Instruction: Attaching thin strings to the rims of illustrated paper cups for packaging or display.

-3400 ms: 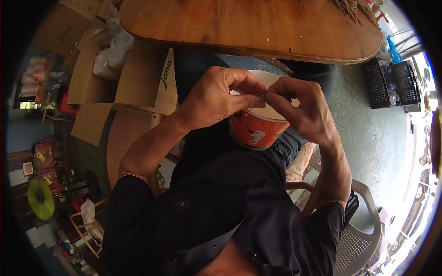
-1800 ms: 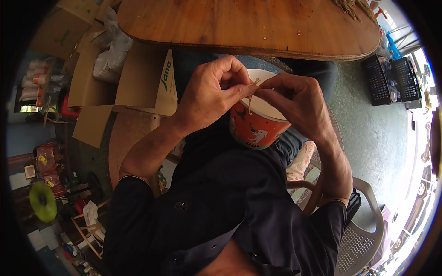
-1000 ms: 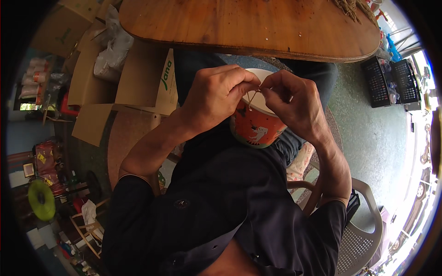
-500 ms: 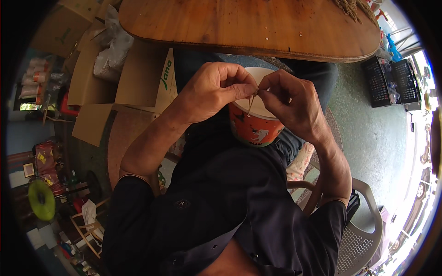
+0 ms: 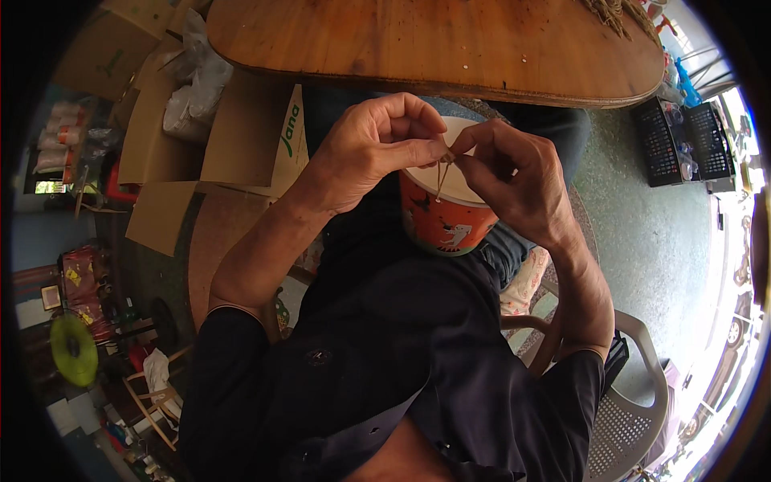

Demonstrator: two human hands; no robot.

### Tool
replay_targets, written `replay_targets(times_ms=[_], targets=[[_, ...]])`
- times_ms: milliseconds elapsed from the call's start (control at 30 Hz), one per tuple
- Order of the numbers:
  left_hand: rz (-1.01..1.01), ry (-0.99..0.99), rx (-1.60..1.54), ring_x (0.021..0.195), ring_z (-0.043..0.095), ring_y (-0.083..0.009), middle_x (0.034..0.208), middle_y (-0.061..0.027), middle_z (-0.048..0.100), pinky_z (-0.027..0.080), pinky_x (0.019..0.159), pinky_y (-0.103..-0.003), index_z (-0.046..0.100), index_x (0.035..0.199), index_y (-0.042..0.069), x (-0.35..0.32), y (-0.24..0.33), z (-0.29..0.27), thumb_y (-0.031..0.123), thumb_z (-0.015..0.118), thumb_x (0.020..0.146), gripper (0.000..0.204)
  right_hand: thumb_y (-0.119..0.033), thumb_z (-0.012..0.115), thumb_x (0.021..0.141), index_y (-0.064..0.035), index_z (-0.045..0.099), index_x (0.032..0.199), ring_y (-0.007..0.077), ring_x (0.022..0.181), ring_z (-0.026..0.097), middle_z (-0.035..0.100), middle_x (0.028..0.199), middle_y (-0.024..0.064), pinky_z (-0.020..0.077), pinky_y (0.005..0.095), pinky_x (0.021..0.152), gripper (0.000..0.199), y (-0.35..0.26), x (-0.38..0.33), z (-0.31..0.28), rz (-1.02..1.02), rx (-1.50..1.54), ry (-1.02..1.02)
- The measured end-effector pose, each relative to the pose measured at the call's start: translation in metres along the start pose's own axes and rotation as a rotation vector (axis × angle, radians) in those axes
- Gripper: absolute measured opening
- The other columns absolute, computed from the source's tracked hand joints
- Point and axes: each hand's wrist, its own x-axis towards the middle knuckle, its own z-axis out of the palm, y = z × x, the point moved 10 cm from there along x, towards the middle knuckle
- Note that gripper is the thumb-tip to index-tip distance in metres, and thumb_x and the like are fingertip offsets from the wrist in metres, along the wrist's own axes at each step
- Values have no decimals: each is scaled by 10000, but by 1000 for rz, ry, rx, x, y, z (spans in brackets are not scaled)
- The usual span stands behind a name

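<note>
My left hand (image 5: 371, 151) and my right hand (image 5: 514, 178) meet fingertip to fingertip above an orange paper tub (image 5: 443, 215) with a white inside that stands on my lap. Between the fingertips both hands pinch a thin straw-coloured strand (image 5: 441, 170), whose loose end hangs down toward the tub's opening. The fingers hide the strand's upper part.
A wooden table (image 5: 434, 44) lies just beyond my hands, with a heap of dry fibres (image 5: 614, 10) at its far right. Cardboard boxes (image 5: 241, 140) and a white plastic bag (image 5: 193, 84) stand at the left. I sit on a white plastic chair (image 5: 634, 418). Black crates (image 5: 683, 140) stand at the right.
My hands have stayed together over the tub, with the fingers shifting slightly as they work the strand. The tub has not moved.
</note>
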Motion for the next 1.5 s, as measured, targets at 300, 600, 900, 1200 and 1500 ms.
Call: replay_targets(times_ms=[300, 600, 900, 1200, 1500], targets=[[25, 11, 6, 914, 706, -126, 998, -64, 712, 567, 858, -276, 648, 1128, -6, 2, 2, 0, 60, 735, 977, 187, -113, 765, 894, -30, 745, 1001, 102, 559, 552, 618, 658, 47, 457, 284, 540, 137, -11, 0, -6, -78, 0, 21], [-19, -10, 9, 874, 752, -158, 941, -81, 724, 595, 645, -253, 636, 1081, 5, 0, 1, 6, 77, 721, 994, 141, -121, 764, 898, -35, 744, 921, 176, 594, 626, 690, 751, 73, 486, 307, 560, 92, -13, 0, -6, -157, -73, 79], [-75, -100, 52, 736, 641, -87, 894, -46, 689, 515, 630, -216, 633, 1073, 12, -2, -2, 9, 54, 707, 997, 115, -25, 711, 869, 14, 699, 885, 202, 618, 654, 676, 759, 109, 505, 339, 578, 44, -17, 1, -7, -151, -64, -60], [40, -52, 286, 831, 665, -76, 918, -33, 700, 557, 745, -237, 652, 1114, -17, -6, 10, 9, 13, 692, 998, 127, -20, 693, 836, 24, 690, 880, 183, 624, 640, 661, 740, 101, 492, 331, 582, 62, -14, -1, -9, -167, -92, -105], [16, -98, 431, 918, 720, -104, 975, -66, 768, 587, 805, -259, 733, 1134, -41, -8, 15, 18, 35, 688, 1010, 152, -137, 692, 914, 27, 715, 921, 76, 653, 528, 662, 729, 32, 439, 272, 614, 165, 18, 2, -9, 136, 166, -87]])
